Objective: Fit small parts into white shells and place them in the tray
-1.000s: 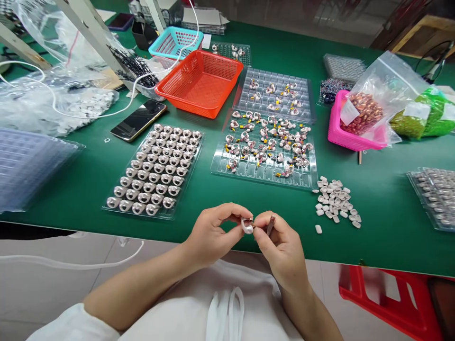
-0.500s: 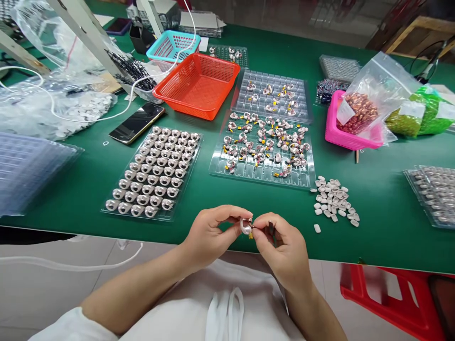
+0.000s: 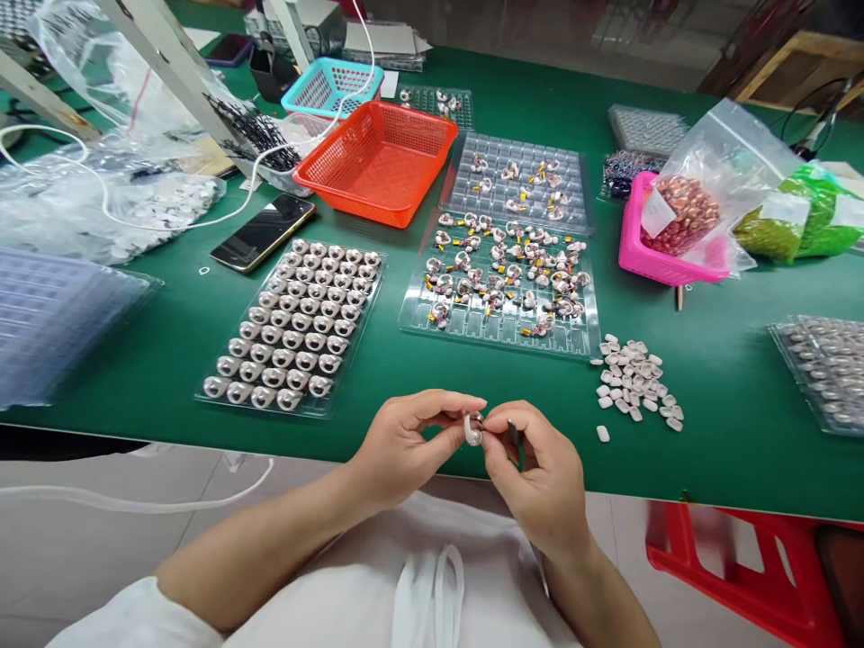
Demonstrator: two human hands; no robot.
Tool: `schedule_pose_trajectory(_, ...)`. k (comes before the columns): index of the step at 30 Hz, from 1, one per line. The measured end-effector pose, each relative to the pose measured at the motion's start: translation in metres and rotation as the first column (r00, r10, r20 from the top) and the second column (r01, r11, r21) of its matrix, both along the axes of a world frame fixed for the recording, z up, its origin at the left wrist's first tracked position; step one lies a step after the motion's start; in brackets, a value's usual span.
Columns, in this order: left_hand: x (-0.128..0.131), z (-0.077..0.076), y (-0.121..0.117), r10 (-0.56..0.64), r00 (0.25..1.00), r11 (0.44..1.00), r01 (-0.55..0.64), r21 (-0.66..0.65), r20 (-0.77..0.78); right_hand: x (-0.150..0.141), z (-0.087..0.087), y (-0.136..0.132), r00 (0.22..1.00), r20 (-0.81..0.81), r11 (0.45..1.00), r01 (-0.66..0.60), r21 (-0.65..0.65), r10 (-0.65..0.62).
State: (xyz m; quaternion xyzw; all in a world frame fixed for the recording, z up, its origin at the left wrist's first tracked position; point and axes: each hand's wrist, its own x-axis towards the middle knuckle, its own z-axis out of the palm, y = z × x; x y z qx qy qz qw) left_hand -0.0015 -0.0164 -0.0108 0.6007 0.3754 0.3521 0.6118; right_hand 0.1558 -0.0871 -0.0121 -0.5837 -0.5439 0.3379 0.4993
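Observation:
Between the thumb and fingers of my left hand [image 3: 405,445] is a small pearly, C-shaped earphone shell [image 3: 472,432], held just above the table's front edge. My right hand [image 3: 536,459] is closed around a thin dark metal tool [image 3: 515,434] that may be tweezers. Its fingertips meet the shell's right side; fingers hide the tool's working end. Beyond my hands, a clear tray [image 3: 413,319] carries many similar earphone parts with yellow tabs and fine wires. To the left, rows of pearly shells [image 3: 292,340] fill another tray. Small white oblong caps [image 3: 631,378] lie heaped at the right.
A phone [image 3: 262,232] lies beside the orange basket [image 3: 378,171], with a blue basket [image 3: 330,85] behind. At right stand a pink basket [image 3: 668,267] with bagged copper-coloured parts and another filled tray [image 3: 823,369]. Stacked clear trays [image 3: 60,328] lie left. A white cable [image 3: 222,219] crosses the back left.
The earphone shell has turned slightly between my fingers and shifted a little right. A yellow bit that showed beneath it is now out of sight. Both hands keep their grips.

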Motion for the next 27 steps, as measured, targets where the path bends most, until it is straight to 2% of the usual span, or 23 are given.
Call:
schedule_pose_trajectory(5, 0.001, 0.002, -0.003, 0.022, 1.0, 0.995, -0.022, -0.1, 0.001, -0.003, -0.001, -0.001, 0.99, -0.118, 0.992, 0.062, -0.108, -0.074)
schedule_pose_trajectory(8, 0.002, 0.006, -0.001, -0.01, 1.0, 0.971, 0.015, -0.24, 0.023, -0.005, -0.005, -0.003, 0.985, -0.151, 0.993, 0.067, -0.101, -0.082)
schedule_pose_trajectory(11, 0.002, 0.009, 0.005, -0.086, 0.994, 0.911, 0.106, -0.398, 0.068, -0.003, -0.006, -0.003, 0.994, -0.109, 0.999, 0.005, -0.035, -0.009)
schedule_pose_trajectory(16, -0.001, 0.012, 0.02, -0.216, 0.969, 0.783, 0.243, -0.573, 0.116, 0.006, 0.001, 0.001, 0.99, 0.089, 0.992, -0.117, 0.057, 0.111)
schedule_pose_trajectory(23, -0.005, 0.004, 0.026, -0.299, 0.94, 0.641, 0.326, -0.695, 0.166, 0.019, 0.009, 0.007, 0.938, 0.217, 0.952, -0.294, 0.08, 0.271)
schedule_pose_trajectory(27, -0.006, 0.003, 0.027, -0.355, 0.921, 0.621, 0.36, -0.696, 0.16, 0.025, 0.013, 0.012, 0.896, 0.243, 0.924, -0.383, -0.002, 0.372)
